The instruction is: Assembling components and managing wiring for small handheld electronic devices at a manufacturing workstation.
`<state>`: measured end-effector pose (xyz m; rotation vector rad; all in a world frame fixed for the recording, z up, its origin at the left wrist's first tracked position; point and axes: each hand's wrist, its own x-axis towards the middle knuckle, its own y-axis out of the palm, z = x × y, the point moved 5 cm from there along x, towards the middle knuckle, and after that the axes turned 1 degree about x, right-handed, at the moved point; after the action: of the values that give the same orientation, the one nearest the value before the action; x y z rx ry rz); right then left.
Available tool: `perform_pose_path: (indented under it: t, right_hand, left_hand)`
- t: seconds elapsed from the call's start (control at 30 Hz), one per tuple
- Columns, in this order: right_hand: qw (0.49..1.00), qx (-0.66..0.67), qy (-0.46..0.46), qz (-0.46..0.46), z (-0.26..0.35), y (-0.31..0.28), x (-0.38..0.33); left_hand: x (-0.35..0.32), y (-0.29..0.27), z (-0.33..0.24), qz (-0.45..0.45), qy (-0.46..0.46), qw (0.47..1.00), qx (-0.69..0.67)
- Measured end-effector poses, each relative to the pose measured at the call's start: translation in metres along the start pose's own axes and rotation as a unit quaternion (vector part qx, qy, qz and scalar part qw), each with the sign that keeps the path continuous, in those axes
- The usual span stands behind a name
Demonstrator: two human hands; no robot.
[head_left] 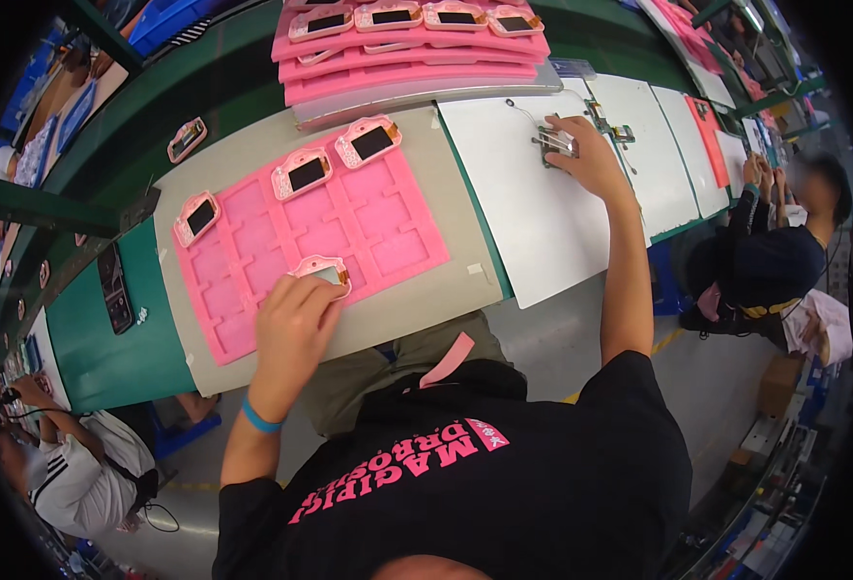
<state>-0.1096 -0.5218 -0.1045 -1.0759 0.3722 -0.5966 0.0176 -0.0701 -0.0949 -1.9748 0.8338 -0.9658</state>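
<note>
My left hand (pixel 296 327) is closed on the edge of a pink device casing (pixel 328 267) with a small screen, over the near edge of a pink compartment tray (pixel 240 314). Three similar casings, with dark screens, lie on that tray: one at its left corner (pixel 197 219), one at the far middle (pixel 305 174) and one at the far right (pixel 368 143). Reaching out over a white sheet (pixel 533 237), my right hand (pixel 591 159) has its fingers and thumb curled around a small circuit board (pixel 548 147) with thin wires. The fingers partly cover the board.
Stacked pink trays (pixel 407 70) bearing more casings stand behind the work area. More circuit boards (pixel 620 133) lie right of my right hand. A dark phone-like device (pixel 115 288) rests on the green mat at left. Co-workers sit at the right (pixel 770 246) and left (pixel 98 469).
</note>
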Motion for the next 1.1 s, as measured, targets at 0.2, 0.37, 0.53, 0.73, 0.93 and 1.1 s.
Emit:
perform_pose_path:
  t: [0.2,0.37,0.53,0.73,0.93,1.1]
  right_hand:
    - [1.0,0.029,0.001,0.007,0.0,0.003,-0.009]
    - [0.958,0.278,0.045,0.05,0.029,0.009,-0.04]
    - [0.864,0.462,0.019,0.2,0.137,0.058,-0.128]
    - [0.738,0.6,0.061,0.302,0.213,0.124,-0.2]
    - [0.787,0.572,0.046,0.226,0.197,0.13,-0.193]
    - [0.755,0.589,0.077,0.276,0.185,0.134,-0.186]
  left_hand:
    - [-0.014,-0.019,-0.019,-0.136,-0.046,0.987,-0.065]
    - [-0.032,-0.007,-0.044,0.009,-0.139,0.941,-0.308]
    - [-0.035,0.018,-0.065,-0.032,-0.244,0.82,-0.516]
    - [-0.064,0.039,-0.037,0.113,-0.353,0.744,-0.556]
    - [-0.056,0.015,-0.003,0.094,-0.4,0.776,-0.479]
    - [-0.007,-0.001,0.014,0.091,-0.377,0.828,-0.405]
